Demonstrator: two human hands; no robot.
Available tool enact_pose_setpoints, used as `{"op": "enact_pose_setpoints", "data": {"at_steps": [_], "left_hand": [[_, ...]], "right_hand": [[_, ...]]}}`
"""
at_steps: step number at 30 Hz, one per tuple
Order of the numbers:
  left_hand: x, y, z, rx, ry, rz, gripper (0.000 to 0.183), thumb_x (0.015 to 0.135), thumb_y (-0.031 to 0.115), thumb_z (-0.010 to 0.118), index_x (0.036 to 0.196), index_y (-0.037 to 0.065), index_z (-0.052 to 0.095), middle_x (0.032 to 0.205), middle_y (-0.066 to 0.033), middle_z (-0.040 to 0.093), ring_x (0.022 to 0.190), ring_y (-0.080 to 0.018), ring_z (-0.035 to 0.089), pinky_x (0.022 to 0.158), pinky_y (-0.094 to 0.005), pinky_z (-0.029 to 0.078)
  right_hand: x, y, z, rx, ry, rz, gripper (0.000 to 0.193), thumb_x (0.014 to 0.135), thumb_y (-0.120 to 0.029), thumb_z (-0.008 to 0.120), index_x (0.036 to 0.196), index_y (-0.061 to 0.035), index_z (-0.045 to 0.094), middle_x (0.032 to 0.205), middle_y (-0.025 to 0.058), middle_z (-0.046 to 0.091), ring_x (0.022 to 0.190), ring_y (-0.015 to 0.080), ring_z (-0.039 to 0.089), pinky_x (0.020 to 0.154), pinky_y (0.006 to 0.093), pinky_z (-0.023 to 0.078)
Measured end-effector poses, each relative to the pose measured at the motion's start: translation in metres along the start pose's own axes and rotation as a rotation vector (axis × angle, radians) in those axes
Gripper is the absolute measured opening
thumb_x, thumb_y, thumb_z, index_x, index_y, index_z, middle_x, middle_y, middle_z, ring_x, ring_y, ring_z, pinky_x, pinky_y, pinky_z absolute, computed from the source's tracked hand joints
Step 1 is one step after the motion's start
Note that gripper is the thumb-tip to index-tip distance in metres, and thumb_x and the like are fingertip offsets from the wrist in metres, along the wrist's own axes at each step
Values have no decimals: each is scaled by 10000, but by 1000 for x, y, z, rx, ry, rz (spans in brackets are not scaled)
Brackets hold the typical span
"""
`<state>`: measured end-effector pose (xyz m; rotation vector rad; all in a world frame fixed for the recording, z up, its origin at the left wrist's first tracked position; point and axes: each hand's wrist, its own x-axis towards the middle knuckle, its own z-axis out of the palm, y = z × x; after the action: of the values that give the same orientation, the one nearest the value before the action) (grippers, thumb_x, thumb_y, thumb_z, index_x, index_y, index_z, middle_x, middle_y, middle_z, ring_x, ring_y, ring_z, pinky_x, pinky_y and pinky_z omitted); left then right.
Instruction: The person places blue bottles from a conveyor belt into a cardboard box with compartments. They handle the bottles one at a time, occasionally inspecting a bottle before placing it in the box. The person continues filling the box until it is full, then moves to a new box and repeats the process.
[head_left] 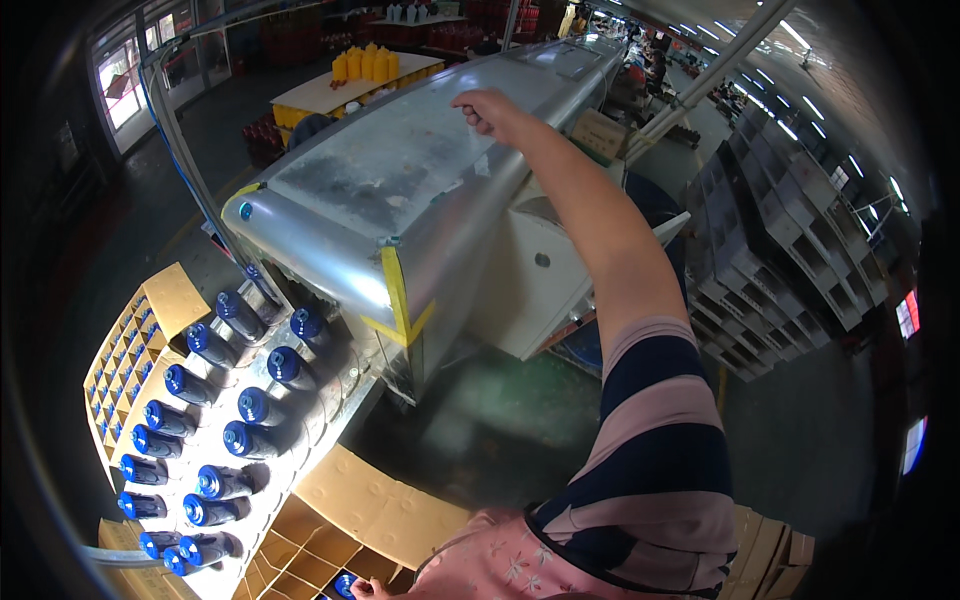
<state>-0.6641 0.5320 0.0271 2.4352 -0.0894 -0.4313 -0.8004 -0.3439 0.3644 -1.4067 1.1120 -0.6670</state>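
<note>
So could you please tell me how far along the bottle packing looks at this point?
One blue-capped bottle sits in the divided carton, where the left hand rests. The right hand reaches over the metal machine cover. Many bottles on the conveyor remain unpacked.

A blue-capped bottle (344,584) stands upright in a cardboard divider cell at six o'clock, while the long silver machine housing (400,190) stretches toward twelve o'clock
</note>
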Motion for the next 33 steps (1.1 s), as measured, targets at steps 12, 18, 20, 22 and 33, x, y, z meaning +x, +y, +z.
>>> {"op": "enact_pose_setpoints", "data": {"at_steps": [12,18,20,22,33], "left_hand": [[-26,65,-21,-104,102,-130,123,753,-12,658,826,30,569,712,-3,514,660,-131,453,652,-265,432],[-36,73,-24,-40,108,-137,120,754,-7,657,832,25,572,705,-19,526,648,-135,469,645,-270,437],[-36,70,-23,-80,93,-159,121,750,1,661,829,24,572,699,-27,529,644,-143,469,645,-277,440],[-33,67,-22,-59,115,-119,123,747,12,663,829,25,571,695,-33,529,640,-148,472,647,-281,442],[-29,60,-20,-67,102,-101,129,744,39,667,825,33,567,680,-37,534,622,-154,476,633,-299,444]], "right_hand": [[-28,8,14,-615,-96,-135,197,841,-223,669,972,-84,715,713,-24,545,581,69,423,438,260,309],[-38,-1,32,-872,-300,-164,250,743,-206,757,974,-115,728,715,-38,572,608,80,457,517,256,350],[-47,-2,31,-878,-449,-192,264,730,-198,768,975,-106,730,812,-13,642,715,99,532,654,265,423],[-54,1,35,-894,-533,-221,266,726,-198,771,969,-98,730,832,-3,663,759,104,558,705,270,449],[-63,14,43,-811,-614,-332,205,746,-188,769,899,-59,727,816,-3,667,773,96,550,718,274,443]]}}
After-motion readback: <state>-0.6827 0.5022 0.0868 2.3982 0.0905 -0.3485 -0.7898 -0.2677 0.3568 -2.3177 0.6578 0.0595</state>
